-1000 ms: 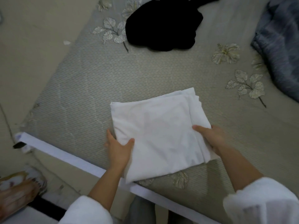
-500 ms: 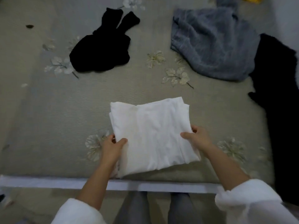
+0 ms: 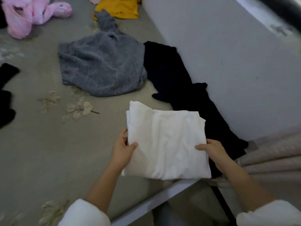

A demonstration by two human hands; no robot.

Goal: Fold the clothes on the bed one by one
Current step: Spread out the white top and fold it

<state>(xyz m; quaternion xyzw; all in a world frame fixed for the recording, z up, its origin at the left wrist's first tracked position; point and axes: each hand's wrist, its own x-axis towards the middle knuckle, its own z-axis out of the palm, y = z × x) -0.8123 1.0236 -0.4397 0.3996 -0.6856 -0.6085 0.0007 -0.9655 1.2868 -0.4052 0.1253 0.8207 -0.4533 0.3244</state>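
A folded white garment [image 3: 166,142] is held above the near right corner of the bed [image 3: 48,152]. My left hand [image 3: 122,149] grips its left edge, thumb on top. My right hand [image 3: 211,149] grips its right edge, thumb on top too. Part of the white garment overlaps a long black garment [image 3: 179,82] that lies along the wall. A rumpled grey sweater [image 3: 102,67] sits further back in the middle of the bed.
A pink garment [image 3: 32,13] and a yellow one [image 3: 120,7] lie at the far end. Another black piece [image 3: 6,95] is at the left edge. A grey wall [image 3: 228,62] bounds the bed on the right, with beige bedding [image 3: 273,154] beside it. The white bed frame [image 3: 156,201] runs below.
Both hands have carried the folded white garment to the right, toward the wall and over the black garment. The view has swung right, so the grey sweater now lies just behind it.
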